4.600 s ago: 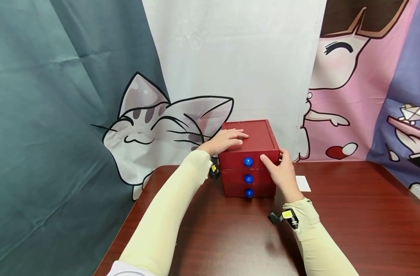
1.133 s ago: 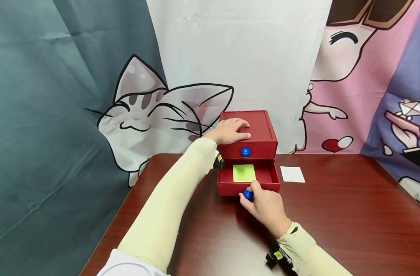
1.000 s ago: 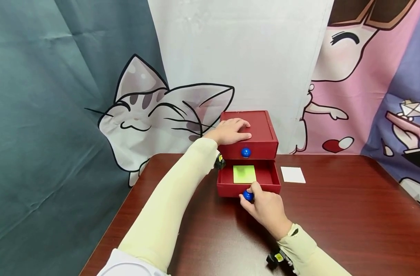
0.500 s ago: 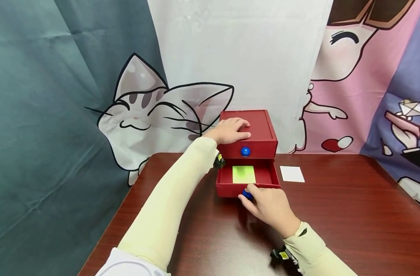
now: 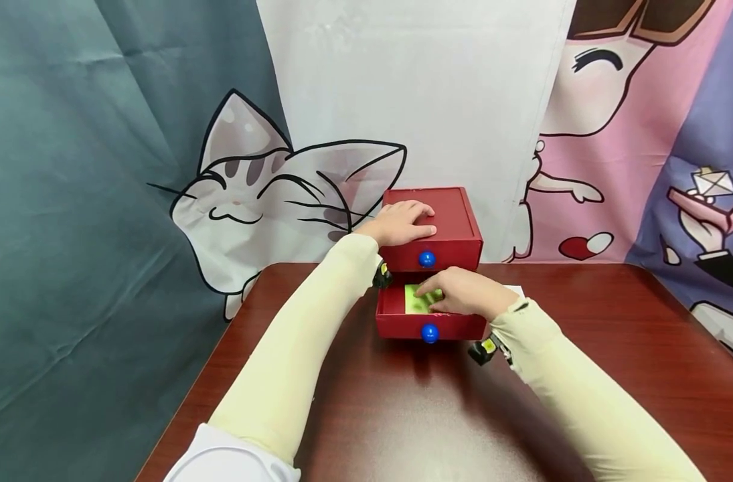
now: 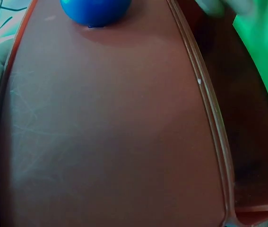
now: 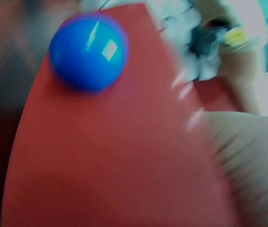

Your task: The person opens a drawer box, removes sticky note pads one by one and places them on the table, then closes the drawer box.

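My left hand (image 5: 399, 223) rests, fingers spread, on top of the red drawer box (image 5: 453, 213). Below, a drawer (image 5: 396, 327) with a blue knob (image 5: 429, 333) is pulled out. Over that drawer my right hand (image 5: 465, 292) reaches in, fingers relaxed and a little bent, above a yellow-green paper (image 5: 416, 301). Whether the fingertips touch the paper cannot be told. In the left wrist view the paper (image 6: 266, 47) lies at the right, with blurred fingertips near the top. The right wrist view shows a drawer front and its knob (image 7: 89, 53) close up, blurred.
A white paper (image 5: 515, 290) lies on the brown table (image 5: 583, 348), right of the box and partly behind my right arm. The top drawer, with its blue knob (image 5: 427, 259), is closed. Printed cloth (image 5: 450, 87) hangs behind the table.
A lower drawer has come out since the earliest frame. My right hand has let go of its knob and moved up over the drawer's inside. My left hand stays on the box.
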A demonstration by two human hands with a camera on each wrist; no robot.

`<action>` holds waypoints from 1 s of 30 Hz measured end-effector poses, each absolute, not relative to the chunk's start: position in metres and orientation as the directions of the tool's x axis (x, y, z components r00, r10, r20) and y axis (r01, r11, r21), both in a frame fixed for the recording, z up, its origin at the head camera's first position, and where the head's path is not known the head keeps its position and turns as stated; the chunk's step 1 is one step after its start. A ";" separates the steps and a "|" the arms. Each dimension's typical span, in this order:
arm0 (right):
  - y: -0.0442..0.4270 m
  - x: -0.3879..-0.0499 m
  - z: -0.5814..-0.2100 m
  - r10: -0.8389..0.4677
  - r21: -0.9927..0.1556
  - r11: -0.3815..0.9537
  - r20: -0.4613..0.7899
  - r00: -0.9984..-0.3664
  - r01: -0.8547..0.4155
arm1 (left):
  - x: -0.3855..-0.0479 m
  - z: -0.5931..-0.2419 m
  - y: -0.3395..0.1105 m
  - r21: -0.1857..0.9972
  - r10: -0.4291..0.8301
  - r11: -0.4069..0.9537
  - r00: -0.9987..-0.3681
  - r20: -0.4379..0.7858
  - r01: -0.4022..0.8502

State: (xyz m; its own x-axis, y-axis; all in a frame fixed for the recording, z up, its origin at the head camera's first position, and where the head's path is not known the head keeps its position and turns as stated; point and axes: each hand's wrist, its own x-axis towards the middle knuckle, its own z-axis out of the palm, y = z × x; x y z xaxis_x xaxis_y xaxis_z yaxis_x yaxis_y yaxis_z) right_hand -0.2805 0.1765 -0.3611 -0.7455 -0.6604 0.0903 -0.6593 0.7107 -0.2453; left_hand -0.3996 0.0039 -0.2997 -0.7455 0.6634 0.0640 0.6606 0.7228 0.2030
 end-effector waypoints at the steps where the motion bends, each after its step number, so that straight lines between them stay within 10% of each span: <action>1: 0.177 -0.287 -0.364 -0.678 -0.241 0.708 0.035 -0.735 -0.664 | -0.400 -0.299 0.004 0.203 0.665 0.721 -0.744 0.064 0.662; 15: 0.161 -0.299 -0.380 -0.649 -0.001 0.761 -0.037 -0.760 -0.649 | -0.398 -0.299 0.003 0.214 0.659 0.725 -0.749 0.063 0.655; 30: 0.164 -0.296 -0.382 -0.646 -0.077 0.757 0.059 -0.761 -0.649 | -0.400 -0.303 0.002 0.194 0.663 0.720 -0.743 0.089 0.666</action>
